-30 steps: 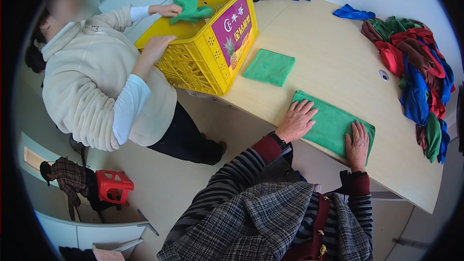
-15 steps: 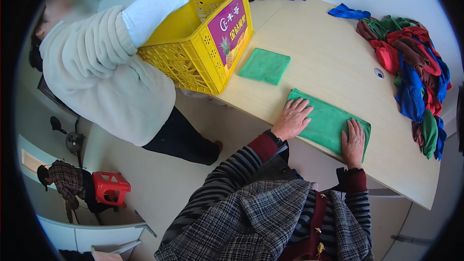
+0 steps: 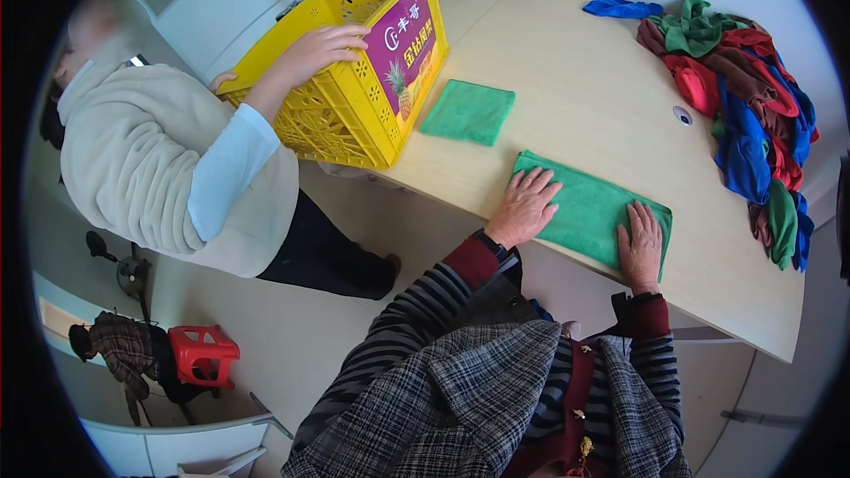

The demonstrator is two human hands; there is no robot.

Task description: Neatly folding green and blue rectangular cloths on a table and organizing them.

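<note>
A green cloth (image 3: 580, 212), folded into a long strip, lies at the table's near edge in front of me. My left hand (image 3: 524, 206) rests flat on its left end, fingers stretched out. On its right end my right hand (image 3: 641, 246) lies flat, fingers pointing away from me. Neither hand grasps anything. Beyond my left hand, a smaller green cloth (image 3: 469, 112), folded to a square, lies on the table by itself.
A yellow plastic crate (image 3: 354, 115) stands at the table's left end, a co-worker's hand (image 3: 326, 49) on its rim. Loose red, blue, brown and green cloths (image 3: 753, 97) are heaped at the right. A person sits on a red stool (image 3: 204, 354) at the lower left.
The co-worker's arm has come down from above the crate, and the hand now lies on its rim. My hands stay flat on the cloth. The whole view has shifted slightly.
</note>
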